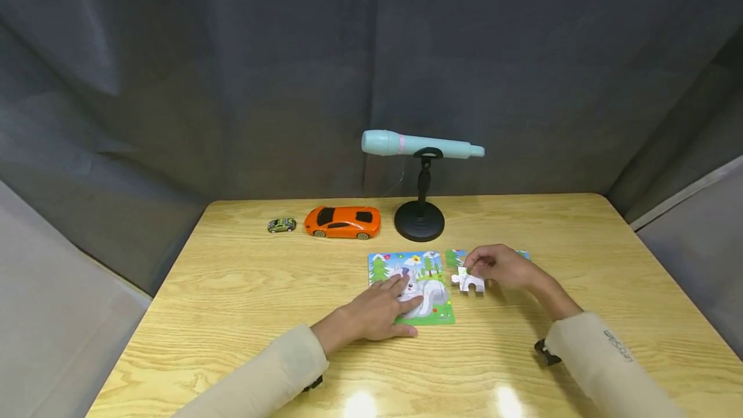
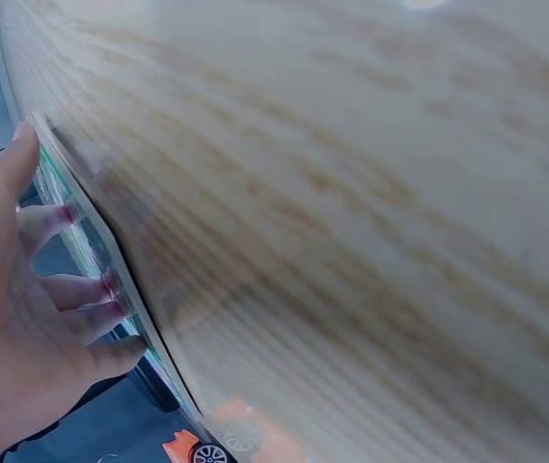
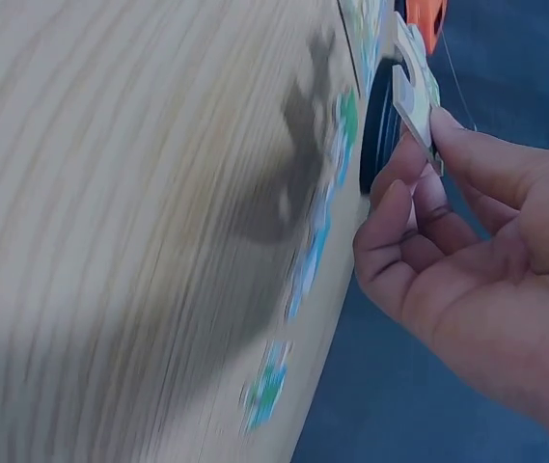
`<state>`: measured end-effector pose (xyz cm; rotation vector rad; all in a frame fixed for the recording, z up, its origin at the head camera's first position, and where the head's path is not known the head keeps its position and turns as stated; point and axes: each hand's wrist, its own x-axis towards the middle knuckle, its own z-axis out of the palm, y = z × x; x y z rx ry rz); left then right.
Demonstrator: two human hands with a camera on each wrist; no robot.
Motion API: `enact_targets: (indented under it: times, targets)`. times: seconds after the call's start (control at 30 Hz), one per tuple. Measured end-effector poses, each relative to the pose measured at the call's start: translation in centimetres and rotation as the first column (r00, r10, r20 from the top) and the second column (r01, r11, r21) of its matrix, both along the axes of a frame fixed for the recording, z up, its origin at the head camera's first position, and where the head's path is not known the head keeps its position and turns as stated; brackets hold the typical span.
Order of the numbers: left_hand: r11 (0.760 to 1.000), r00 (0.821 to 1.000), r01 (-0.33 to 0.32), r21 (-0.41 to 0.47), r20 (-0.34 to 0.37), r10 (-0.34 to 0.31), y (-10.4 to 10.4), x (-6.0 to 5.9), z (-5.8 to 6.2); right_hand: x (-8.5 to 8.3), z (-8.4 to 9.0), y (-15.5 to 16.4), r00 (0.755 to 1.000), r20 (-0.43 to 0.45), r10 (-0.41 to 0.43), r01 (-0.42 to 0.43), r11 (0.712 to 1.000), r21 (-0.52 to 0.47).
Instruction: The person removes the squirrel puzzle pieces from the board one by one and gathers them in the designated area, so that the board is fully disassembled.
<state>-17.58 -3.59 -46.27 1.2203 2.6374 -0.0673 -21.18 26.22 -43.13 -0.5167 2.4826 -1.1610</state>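
Left grip (image 1: pixel 380 311) rests spread fingers on the animal puzzle (image 1: pixel 432 298), probably to stop it sliding, while the right grip (image 1: pixel 500 265) pinches one jigsaw piece (image 1: pixel 467 280) just right of that puzzle, by the edge so its tab's clear, I reckon.

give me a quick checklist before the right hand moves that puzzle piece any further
1. Piece gripped: ok; the right hand pinches the puzzle piece between thumb and fingers.
2. Piece off the tabletop: ok; the right wrist view shows it raised.
3. Squirrel puzzle steadied: ok; the left hand rests on it, fingers spread.
4. Whole squirrel picture visible: not ok; the left hand covers part of it.
5. Piece's matching spot known: cannot tell; no view settles where it fits.
6. Microphone stand clear of both hands: ok; it stands behind the puzzle, touching neither.
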Motion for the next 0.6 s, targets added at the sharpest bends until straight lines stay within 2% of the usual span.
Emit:
enact_targets:
  times: [0.27,0.6]
  targets:
    - [1.0,1.0,0.0,0.01,0.007,0.0,-0.1,0.0,0.1,0.6,0.5,3.5,1.0,0.025,-0.016,0.016,1.0,-0.019]
    - [1.0,1.0,0.01,0.008,-0.004,-0.01,-0.1,0.0,0.2,1.0,-0.7,6.9,0.995,0.067,-0.079,0.077,0.996,0.035]
